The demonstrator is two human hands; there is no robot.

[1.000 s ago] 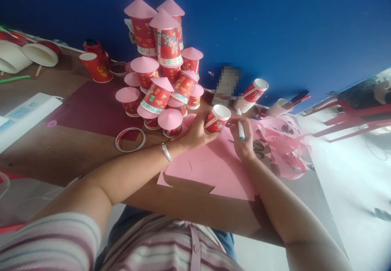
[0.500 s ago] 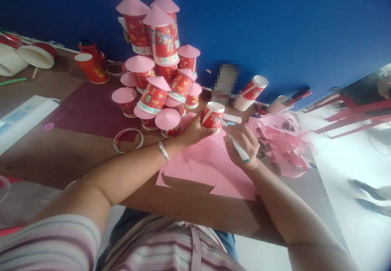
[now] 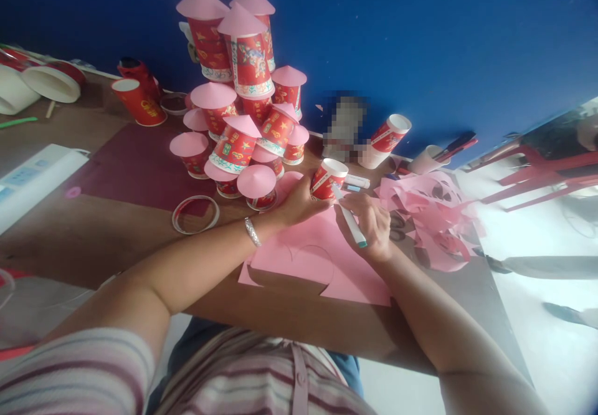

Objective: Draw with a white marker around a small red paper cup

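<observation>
My left hand point(image 3: 299, 203) is closed round the lower left side of a red patterned paper cup point(image 3: 326, 181), which tilts a little with its white rim up. In my right hand point(image 3: 371, 222) is a white marker point(image 3: 352, 227) with a green end, gripped like a pen. Its tip is at the right side of the cup; whether it touches cannot be made out. Under both hands lies a pink paper sheet point(image 3: 346, 265) with a drawn curve and a cut-out along its near edge. Another marker point(image 3: 357, 182) lies just behind the cup.
Left of the cup stand several stacked red cups with pink paper cones point(image 3: 247, 138). Pink paper scraps point(image 3: 434, 197) lie to the right, by a pen holder point(image 3: 425, 158). A tape roll point(image 3: 195, 214) and a white box point(image 3: 37, 178) are on the left. Behind rises a blue wall point(image 3: 420, 41).
My right hand has shifted left with the marker, bringing its tip to the cup. The cup has moved slightly right. On the far right, a person's feet have changed position.
</observation>
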